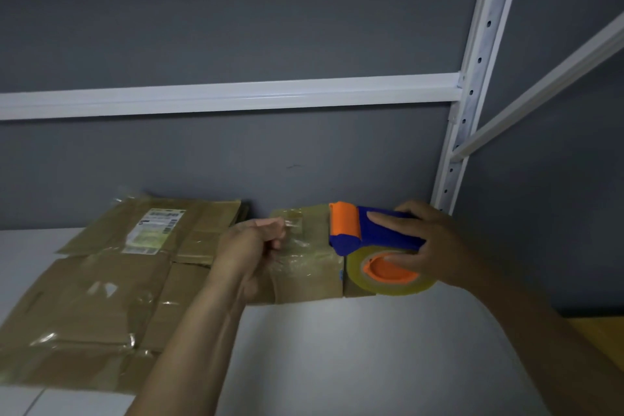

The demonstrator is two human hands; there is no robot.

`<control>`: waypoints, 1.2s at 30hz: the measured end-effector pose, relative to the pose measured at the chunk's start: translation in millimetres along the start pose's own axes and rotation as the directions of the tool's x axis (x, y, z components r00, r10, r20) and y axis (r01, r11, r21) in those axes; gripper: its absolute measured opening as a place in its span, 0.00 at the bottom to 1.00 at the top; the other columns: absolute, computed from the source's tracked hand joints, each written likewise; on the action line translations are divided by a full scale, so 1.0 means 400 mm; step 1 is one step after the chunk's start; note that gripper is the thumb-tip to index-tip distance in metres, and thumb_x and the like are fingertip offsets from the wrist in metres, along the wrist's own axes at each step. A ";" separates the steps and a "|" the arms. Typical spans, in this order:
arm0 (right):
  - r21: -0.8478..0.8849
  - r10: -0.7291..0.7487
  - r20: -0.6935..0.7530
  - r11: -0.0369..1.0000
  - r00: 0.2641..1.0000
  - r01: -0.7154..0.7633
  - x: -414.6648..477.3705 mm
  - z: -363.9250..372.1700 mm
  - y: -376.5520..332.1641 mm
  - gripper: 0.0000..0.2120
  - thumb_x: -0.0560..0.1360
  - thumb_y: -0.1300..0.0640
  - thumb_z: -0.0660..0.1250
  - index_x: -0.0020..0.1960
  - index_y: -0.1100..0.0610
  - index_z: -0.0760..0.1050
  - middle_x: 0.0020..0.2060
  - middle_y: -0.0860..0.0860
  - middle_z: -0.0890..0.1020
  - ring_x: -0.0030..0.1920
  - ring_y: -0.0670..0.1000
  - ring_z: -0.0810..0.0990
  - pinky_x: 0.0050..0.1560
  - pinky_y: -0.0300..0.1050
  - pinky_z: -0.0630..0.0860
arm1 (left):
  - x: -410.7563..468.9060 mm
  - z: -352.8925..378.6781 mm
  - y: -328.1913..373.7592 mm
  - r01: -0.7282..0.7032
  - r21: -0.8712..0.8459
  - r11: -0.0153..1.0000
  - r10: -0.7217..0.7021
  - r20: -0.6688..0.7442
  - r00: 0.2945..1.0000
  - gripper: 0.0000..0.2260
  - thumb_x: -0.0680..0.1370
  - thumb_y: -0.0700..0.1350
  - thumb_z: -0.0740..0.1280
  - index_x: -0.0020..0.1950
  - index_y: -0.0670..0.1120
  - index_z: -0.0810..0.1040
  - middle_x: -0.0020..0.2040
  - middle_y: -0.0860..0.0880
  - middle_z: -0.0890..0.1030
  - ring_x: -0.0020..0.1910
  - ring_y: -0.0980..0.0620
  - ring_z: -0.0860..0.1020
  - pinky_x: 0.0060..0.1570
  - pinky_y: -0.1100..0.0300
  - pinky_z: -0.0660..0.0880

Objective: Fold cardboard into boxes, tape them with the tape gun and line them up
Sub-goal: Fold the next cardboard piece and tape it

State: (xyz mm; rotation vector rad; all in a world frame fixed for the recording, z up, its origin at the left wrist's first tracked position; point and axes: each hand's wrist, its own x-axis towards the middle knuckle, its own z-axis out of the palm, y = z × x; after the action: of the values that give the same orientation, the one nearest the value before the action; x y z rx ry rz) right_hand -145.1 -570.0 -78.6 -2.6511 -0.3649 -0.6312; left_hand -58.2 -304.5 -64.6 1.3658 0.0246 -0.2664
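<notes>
Near the back edge of the white worktop [337, 348], the right hand [435, 246] grips a blue and orange plastic tape gun [374, 233]. The left hand [251, 240] pinches its clear tape strip [304, 246] above flattened brown cardboard [101, 297].

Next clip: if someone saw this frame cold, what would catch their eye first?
The bright orange-and-blue tape gun stands out at centre right, gripped by the right hand. Just left of it, the left hand seems to pinch a strip of clear tape drawn from the gun. Flattened cardboard lies on the white table at left.
</notes>
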 end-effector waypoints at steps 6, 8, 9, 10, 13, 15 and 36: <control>-0.202 0.068 0.172 0.979 0.983 -0.033 0.024 -0.009 0.019 0.33 0.72 0.44 0.72 0.70 0.37 0.58 0.61 0.48 0.70 0.61 0.48 0.72 0.51 0.36 0.72 | 0.041 -0.076 -0.053 0.059 0.117 0.991 -0.043 -0.135 0.990 0.05 0.76 0.36 0.67 0.40 0.41 0.77 0.28 0.47 0.74 0.28 0.52 0.69 0.32 0.60 0.66; -0.270 0.068 0.244 0.963 0.967 0.000 0.048 -0.001 0.001 0.33 0.74 0.43 0.68 0.74 0.38 0.57 0.63 0.45 0.68 0.62 0.46 0.69 0.49 0.32 0.68 | 0.056 -0.094 -0.072 0.063 0.142 0.988 -0.039 -0.170 0.985 0.06 0.75 0.36 0.67 0.38 0.41 0.76 0.28 0.46 0.73 0.29 0.51 0.69 0.31 0.59 0.66; -0.298 0.061 0.268 0.954 0.961 0.022 0.061 0.003 -0.008 0.33 0.75 0.43 0.67 0.75 0.40 0.56 0.64 0.45 0.67 0.63 0.46 0.69 0.48 0.31 0.68 | 0.063 -0.102 -0.081 0.059 0.173 0.983 -0.026 -0.188 0.982 0.06 0.75 0.36 0.68 0.38 0.41 0.75 0.29 0.45 0.73 0.29 0.50 0.69 0.31 0.59 0.66; -0.316 0.053 0.284 0.948 0.957 0.042 0.074 0.007 -0.014 0.33 0.75 0.43 0.66 0.75 0.41 0.55 0.64 0.45 0.67 0.64 0.47 0.69 0.47 0.30 0.67 | 0.070 -0.109 -0.092 0.052 0.204 0.978 -0.008 -0.210 0.978 0.06 0.74 0.36 0.68 0.38 0.41 0.75 0.30 0.44 0.72 0.29 0.50 0.69 0.31 0.59 0.65; -0.372 0.002 0.310 0.921 0.951 0.120 0.102 0.024 -0.021 0.33 0.75 0.43 0.66 0.76 0.43 0.56 0.65 0.47 0.69 0.64 0.50 0.70 0.48 0.32 0.67 | 0.082 -0.123 -0.124 0.083 0.202 0.976 -0.027 -0.265 0.964 0.06 0.73 0.35 0.69 0.37 0.41 0.75 0.32 0.43 0.72 0.30 0.49 0.69 0.33 0.58 0.65; -0.389 0.009 0.313 0.914 0.950 0.119 0.108 0.035 -0.027 0.33 0.75 0.42 0.66 0.75 0.44 0.57 0.64 0.47 0.70 0.64 0.50 0.70 0.48 0.33 0.68 | 0.091 -0.127 -0.146 0.134 0.165 0.977 -0.089 -0.254 0.963 0.05 0.74 0.37 0.69 0.39 0.41 0.76 0.32 0.44 0.74 0.31 0.50 0.70 0.33 0.58 0.67; -0.328 0.021 0.261 0.942 0.965 0.069 0.156 0.090 -0.092 0.30 0.75 0.45 0.66 0.74 0.41 0.60 0.58 0.50 0.70 0.58 0.51 0.73 0.43 0.37 0.64 | 0.119 -0.106 -0.168 -0.447 0.878 -0.170 0.260 0.478 0.839 0.44 0.75 0.66 0.63 0.79 0.49 0.43 0.79 0.53 0.42 0.74 0.54 0.33 0.70 0.58 0.31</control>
State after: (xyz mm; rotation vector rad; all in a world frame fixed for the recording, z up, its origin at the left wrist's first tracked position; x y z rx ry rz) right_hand -90.1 -512.0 -67.1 -3.0737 -0.3939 -0.3748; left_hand -19.9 -283.6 -146.2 2.8325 -0.9110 0.2512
